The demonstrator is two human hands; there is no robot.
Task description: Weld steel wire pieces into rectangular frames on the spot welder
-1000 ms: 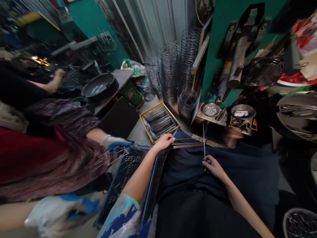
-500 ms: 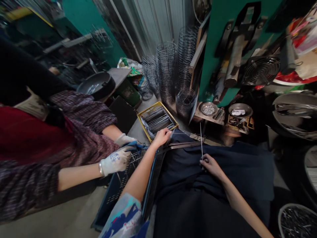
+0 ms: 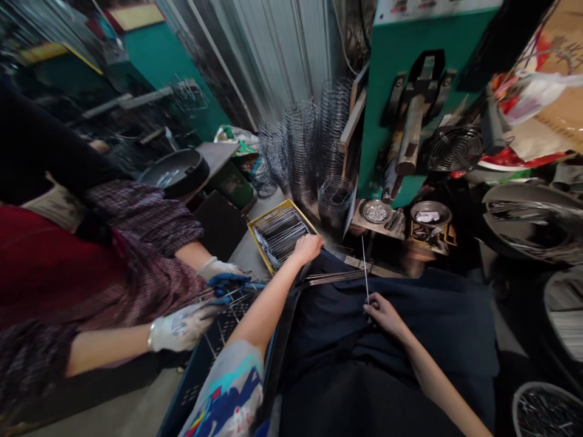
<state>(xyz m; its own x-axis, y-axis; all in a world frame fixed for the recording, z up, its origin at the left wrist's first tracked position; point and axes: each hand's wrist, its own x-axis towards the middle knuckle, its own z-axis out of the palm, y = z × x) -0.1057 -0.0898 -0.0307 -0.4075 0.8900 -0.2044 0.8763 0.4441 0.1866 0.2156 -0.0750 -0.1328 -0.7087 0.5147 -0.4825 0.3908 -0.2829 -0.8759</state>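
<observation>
My left hand [image 3: 308, 247] reaches forward to the near corner of a yellow tray [image 3: 256, 220] filled with thin metal rods [image 3: 279, 233]; its fingers curl down over the tray edge, and what they grip is hidden. My right hand [image 3: 381, 311] rests on the dark blue cloth [image 3: 432, 321] over my lap and pinches a single thin wire rod [image 3: 364, 267] that stands upright. A bundle of rods [image 3: 334, 278] lies flat across the cloth between both hands.
A co-worker's white-gloved hands [image 3: 195, 309] handle wires over a blue crate [image 3: 200, 364] at left. Stacked wire coils [image 3: 303, 145] stand behind the tray. A green machine [image 3: 410, 91], small metal bowls [image 3: 376, 211] and a fan [image 3: 455, 149] are ahead; a tub of wires [image 3: 546, 409] sits at lower right.
My left hand has left the flat rod bundle and moved forward to the yellow tray. The co-worker's gloved hands have come in over the blue crate. My right hand keeps its rod upright.
</observation>
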